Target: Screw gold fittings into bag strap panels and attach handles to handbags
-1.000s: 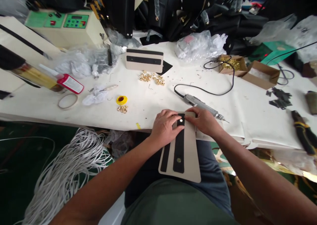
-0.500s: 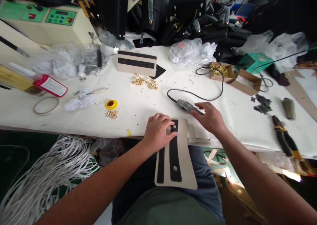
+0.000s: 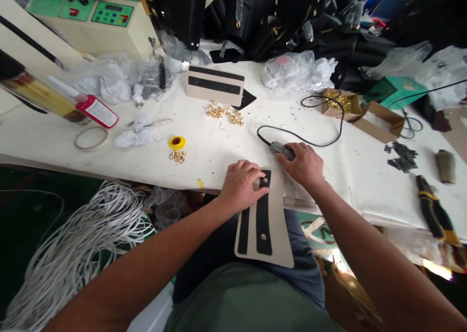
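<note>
My left hand (image 3: 243, 186) is closed over the far end of a beige panel (image 3: 279, 225), its thumb and forefinger beside a metal stud on the panel's black strip (image 3: 263, 215). A second stud shows near the strip's lower end. The panel reaches from the table edge over my lap. To the right, my right hand (image 3: 304, 164) is wrapped round a slim grey corded power tool (image 3: 280, 149) lying on the table; the hand hides its front end. Another beige panel with black strips (image 3: 215, 88) stands further back, behind small gold metal fittings (image 3: 226, 114).
A yellow ring-shaped spool (image 3: 177, 142) and gold rings (image 3: 177, 156) lie to the left, near a red bottle (image 3: 98, 111). The tool's black cord (image 3: 310, 144) loops toward cardboard boxes (image 3: 379, 122). Pliers (image 3: 436, 210) lie far right. White cords (image 3: 95, 234) are heaped below the table.
My right hand has come down onto the grey power tool and closed round it. My left hand stays on the panel. The whole view has shifted slightly.
</note>
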Available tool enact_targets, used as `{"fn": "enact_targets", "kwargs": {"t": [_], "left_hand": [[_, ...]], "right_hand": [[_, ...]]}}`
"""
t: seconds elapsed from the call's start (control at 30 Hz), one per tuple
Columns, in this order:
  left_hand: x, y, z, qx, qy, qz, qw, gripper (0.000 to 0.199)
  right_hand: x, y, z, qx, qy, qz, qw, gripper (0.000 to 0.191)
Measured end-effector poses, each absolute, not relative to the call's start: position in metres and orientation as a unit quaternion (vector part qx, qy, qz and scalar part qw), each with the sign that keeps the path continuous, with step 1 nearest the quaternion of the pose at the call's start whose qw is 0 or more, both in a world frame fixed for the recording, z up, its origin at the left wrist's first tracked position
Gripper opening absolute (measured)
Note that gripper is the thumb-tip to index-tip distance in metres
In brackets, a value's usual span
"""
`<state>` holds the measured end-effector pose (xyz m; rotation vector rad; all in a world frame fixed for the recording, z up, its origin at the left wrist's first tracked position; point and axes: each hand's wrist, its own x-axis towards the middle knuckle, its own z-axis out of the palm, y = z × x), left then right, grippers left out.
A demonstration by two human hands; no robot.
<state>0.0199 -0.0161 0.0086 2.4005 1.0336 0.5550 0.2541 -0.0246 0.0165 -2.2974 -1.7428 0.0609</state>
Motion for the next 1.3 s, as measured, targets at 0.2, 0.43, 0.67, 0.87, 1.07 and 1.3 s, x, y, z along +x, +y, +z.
{"fn": "enact_targets", "kwargs": {"t": [0.2,0.43,0.67,0.87,1.07,1.3], "left_hand": [[0.019,-0.017,0.008,0.881,0.364,0.204,0.222,0.039],[0.018,-0.017,0.005,0.881,0.359,0.22,0.217,0.028],[0.025,-0.014,0.004,0.873,0.374,0.233,0.208,0.019],[0.024,-0.013,0.001,0.874,0.362,0.238,0.219,0.023],[0.025,-0.014,0.004,0.869,0.376,0.217,0.235,0.024],[0.026,-0.013,0.005,0.859,0.391,0.212,0.252,0.023]], "right_hand": [[0.268,-0.044,0.018,-0.792,-0.607,0.025,0.069,0.061],[0.283,-0.06,0.036,-0.782,-0.566,0.145,0.218,0.038],[0.247,-0.059,0.069,-0.557,-0.308,0.473,0.609,0.041],[0.201,-0.057,0.074,-0.532,-0.308,0.363,0.7,0.034],[0.184,-0.058,0.07,-0.53,-0.387,0.265,0.707,0.036],[0.174,-0.05,0.059,-0.498,-0.426,0.238,0.717,0.037]]}}
